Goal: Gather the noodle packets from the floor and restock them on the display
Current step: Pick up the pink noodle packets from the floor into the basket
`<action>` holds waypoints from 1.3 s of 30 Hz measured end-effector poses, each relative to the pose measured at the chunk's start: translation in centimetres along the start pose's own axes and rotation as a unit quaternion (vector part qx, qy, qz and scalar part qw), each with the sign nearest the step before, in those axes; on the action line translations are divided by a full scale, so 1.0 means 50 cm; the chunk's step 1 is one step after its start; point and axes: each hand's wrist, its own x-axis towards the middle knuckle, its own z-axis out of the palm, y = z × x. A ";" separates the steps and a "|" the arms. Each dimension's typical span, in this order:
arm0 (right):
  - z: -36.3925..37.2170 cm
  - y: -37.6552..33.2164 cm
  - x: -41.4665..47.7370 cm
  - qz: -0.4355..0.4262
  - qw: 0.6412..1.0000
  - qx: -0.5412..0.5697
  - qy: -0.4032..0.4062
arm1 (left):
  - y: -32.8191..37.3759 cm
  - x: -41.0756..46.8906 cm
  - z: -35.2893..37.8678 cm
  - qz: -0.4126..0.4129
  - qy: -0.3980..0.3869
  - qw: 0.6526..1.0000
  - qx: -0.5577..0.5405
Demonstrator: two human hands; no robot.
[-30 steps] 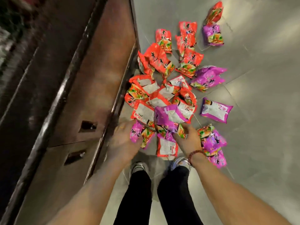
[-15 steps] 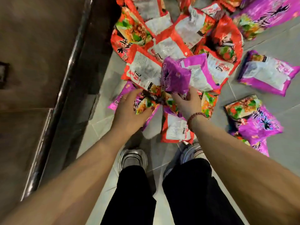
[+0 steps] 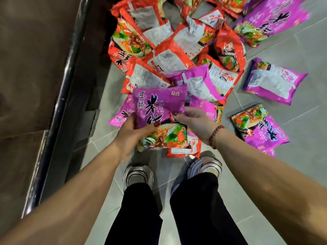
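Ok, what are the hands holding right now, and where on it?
The left hand grips a purple noodle packet at its lower left edge, thumb on the front. The right hand touches its right edge; a grip there cannot be told.

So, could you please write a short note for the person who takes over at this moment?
Left hand: grips a purple packet, held over the pile.
Right hand: fingers at that packet's right edge; grip unclear.
Other red and purple packets lie on the floor, before the feet.
Done: one packet picked up.
Left: gather all others, restock them.
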 end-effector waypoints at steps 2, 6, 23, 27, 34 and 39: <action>0.006 0.007 -0.004 -0.019 1.000 -0.012 -0.003 | -0.011 0.009 0.003 -0.049 -0.010 0.999 -0.020; -0.015 0.035 -0.001 -0.017 0.993 -0.012 0.115 | -0.048 0.024 0.009 -0.060 0.041 0.997 -0.033; -0.157 0.124 0.084 0.134 0.746 -0.636 0.145 | -0.153 0.067 -0.008 -0.041 0.064 0.996 -0.035; -0.120 0.110 0.025 0.139 0.866 -0.452 0.160 | -0.124 0.031 -0.011 -0.063 0.077 0.994 -0.037; -0.078 0.017 -0.131 0.073 0.959 -0.051 0.269 | -0.001 -0.091 -0.029 -0.049 0.084 0.995 -0.002; -0.050 -0.180 -0.252 0.005 0.970 0.036 0.242 | 0.146 -0.231 -0.042 -0.021 0.058 0.998 0.011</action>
